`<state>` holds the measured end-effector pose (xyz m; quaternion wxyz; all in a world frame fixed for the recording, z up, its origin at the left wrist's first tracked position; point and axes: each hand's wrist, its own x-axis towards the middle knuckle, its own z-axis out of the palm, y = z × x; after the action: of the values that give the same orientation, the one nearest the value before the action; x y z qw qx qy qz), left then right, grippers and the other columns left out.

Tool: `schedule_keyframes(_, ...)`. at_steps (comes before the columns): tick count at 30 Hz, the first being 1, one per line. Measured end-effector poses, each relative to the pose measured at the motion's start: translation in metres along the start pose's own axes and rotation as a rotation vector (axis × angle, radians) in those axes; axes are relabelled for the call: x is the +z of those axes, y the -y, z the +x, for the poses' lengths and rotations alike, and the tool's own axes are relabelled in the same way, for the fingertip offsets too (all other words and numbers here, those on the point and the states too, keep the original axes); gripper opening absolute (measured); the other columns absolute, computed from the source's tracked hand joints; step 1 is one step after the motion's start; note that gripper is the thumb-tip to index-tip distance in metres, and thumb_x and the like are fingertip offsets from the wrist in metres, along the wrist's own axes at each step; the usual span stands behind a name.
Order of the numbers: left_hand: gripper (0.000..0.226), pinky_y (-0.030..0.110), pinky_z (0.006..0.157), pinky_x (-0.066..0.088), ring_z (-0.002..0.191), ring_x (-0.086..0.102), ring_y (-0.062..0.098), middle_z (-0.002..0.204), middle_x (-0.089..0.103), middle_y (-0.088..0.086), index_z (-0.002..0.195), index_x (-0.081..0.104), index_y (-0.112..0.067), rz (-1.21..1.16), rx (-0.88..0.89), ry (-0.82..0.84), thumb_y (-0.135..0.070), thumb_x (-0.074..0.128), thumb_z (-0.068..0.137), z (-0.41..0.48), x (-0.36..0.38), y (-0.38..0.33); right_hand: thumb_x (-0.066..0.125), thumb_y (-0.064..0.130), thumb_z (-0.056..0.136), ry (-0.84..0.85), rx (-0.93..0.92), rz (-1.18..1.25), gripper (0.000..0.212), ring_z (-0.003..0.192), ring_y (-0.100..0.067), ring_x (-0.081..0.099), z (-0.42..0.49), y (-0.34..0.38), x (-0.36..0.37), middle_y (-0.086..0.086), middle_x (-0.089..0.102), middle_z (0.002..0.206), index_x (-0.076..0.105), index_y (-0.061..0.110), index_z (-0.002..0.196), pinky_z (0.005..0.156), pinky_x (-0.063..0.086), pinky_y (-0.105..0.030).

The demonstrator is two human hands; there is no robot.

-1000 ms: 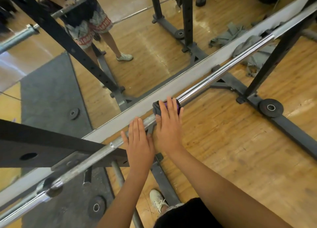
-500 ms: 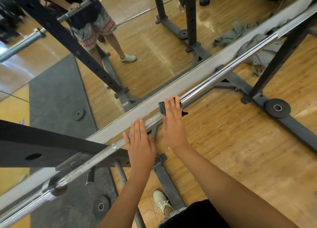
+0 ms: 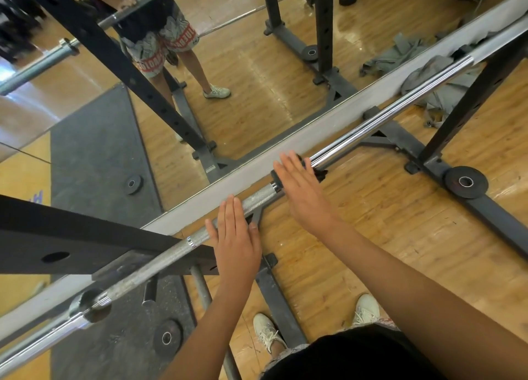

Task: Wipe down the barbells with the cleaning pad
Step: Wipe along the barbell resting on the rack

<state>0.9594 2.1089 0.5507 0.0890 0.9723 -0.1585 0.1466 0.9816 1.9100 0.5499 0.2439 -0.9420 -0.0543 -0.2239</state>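
Resting diagonally on the rack, barbell [image 3: 385,119]: chrome shaft upper right, knurled grip lower left, running just beside the mirror's grey sill [image 3: 328,125]. Cleaning pad [image 3: 276,176], dark, sits on the bar where knurl meets chrome, under the right hand [image 3: 303,191], whose fingers are straight, slightly spread and pressing flat. Left hand [image 3: 237,242], fingers straight and together, lies on the knurl. Bare knurl shows between the hands; bare chrome runs from the pad to the rack upright [image 3: 474,94].

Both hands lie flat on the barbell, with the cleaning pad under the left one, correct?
Not quite: the head view shows the cleaning pad under the right hand. The left hand lies flat on the bare barbell.
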Motion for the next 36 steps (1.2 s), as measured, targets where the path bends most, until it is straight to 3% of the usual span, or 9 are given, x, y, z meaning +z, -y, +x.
schedule_keyframes(4,0.058,0.053,0.126,0.004,0.154,0.026,0.024,0.164,0.034,0.01,0.157,0.034,-0.005,-0.007,-0.01,-0.004,-0.026,0.04,0.103,-0.001,0.001,-0.002,0.05,-0.014,0.08,0.134,-0.212,-0.031,0.079,0.155,-0.028,0.014,-0.005,0.005,-0.005,-0.016,0.028,0.164,0.03,0.003,0.155,0.124,-0.001,-0.044)
schedule_keyframes(10,0.058,0.05,0.127,-0.001,0.155,0.021,0.023,0.165,0.032,0.01,0.158,0.033,-0.005,0.001,-0.014,0.0,-0.025,0.041,0.104,0.0,0.0,-0.002,0.06,-0.016,0.082,-0.035,0.146,0.079,0.066,0.152,-0.033,0.024,-0.002,0.003,-0.004,-0.018,0.043,0.155,0.047,0.0,0.145,0.123,-0.001,-0.045)
schedule_keyframes(14,0.059,0.05,0.127,0.0,0.155,0.02,0.022,0.165,0.031,0.01,0.158,0.032,-0.005,-0.008,-0.032,-0.01,-0.024,0.042,0.103,0.0,0.001,-0.004,0.045,-0.008,0.093,-0.095,0.137,0.168,0.065,0.156,-0.028,0.011,-0.026,0.025,0.024,-0.013,0.031,0.163,0.031,0.008,0.154,0.125,0.015,-0.054)
schedule_keyframes(17,0.06,0.05,0.127,0.0,0.155,0.021,0.022,0.165,0.032,0.01,0.158,0.032,-0.005,-0.009,-0.029,-0.015,-0.022,0.045,0.102,0.0,0.001,-0.004,0.044,-0.002,0.099,-0.177,0.284,0.311,0.061,0.155,-0.03,0.011,-0.026,0.042,0.03,-0.013,0.029,0.164,0.027,0.009,0.156,0.119,0.028,-0.061)
schedule_keyframes(21,0.059,0.052,0.127,0.004,0.155,0.022,0.023,0.164,0.032,0.01,0.157,0.033,-0.004,0.004,-0.02,-0.006,-0.023,0.045,0.102,0.0,0.001,-0.002,0.051,0.001,0.102,-0.191,0.36,0.368,0.052,0.155,-0.029,0.013,-0.001,0.049,0.019,-0.014,0.035,0.161,0.038,0.004,0.152,0.125,0.011,-0.053)
schedule_keyframes(27,0.061,0.054,0.127,0.004,0.155,0.022,0.023,0.164,0.032,0.011,0.158,0.032,-0.004,-0.002,-0.022,-0.015,-0.022,0.045,0.101,0.001,0.001,-0.005,0.049,-0.002,0.098,-0.114,0.19,0.247,0.056,0.156,-0.025,0.011,-0.033,0.038,0.02,-0.011,0.034,0.162,0.038,0.007,0.152,0.127,0.001,-0.041)
schedule_keyframes(29,0.061,0.052,0.127,0.001,0.155,0.022,0.024,0.165,0.032,0.011,0.158,0.031,-0.004,-0.002,-0.022,-0.016,-0.023,0.045,0.102,0.002,0.002,-0.004,0.054,-0.002,0.098,-0.069,0.248,0.261,0.05,0.154,-0.026,0.019,-0.013,0.036,0.011,-0.01,0.043,0.156,0.046,0.006,0.147,0.127,0.006,-0.044)
schedule_keyframes(32,0.062,0.051,0.127,0.0,0.155,0.023,0.025,0.165,0.032,0.01,0.158,0.031,-0.004,0.01,-0.011,-0.009,-0.022,0.048,0.101,-0.002,0.002,-0.004,0.056,-0.002,0.096,-0.011,0.283,0.222,0.033,0.137,-0.029,0.043,0.012,0.032,-0.006,-0.007,0.058,0.129,0.055,0.008,0.127,0.122,0.023,-0.056)
schedule_keyframes(36,0.064,0.054,0.126,0.005,0.153,0.026,0.025,0.164,0.034,0.009,0.157,0.033,-0.005,-0.001,-0.02,0.01,-0.022,0.049,0.098,0.001,-0.003,-0.006,0.056,0.002,0.095,0.088,0.245,0.206,0.026,0.13,-0.026,0.048,0.01,0.021,-0.011,-0.004,0.061,0.118,0.057,0.012,0.12,0.124,0.017,-0.05)
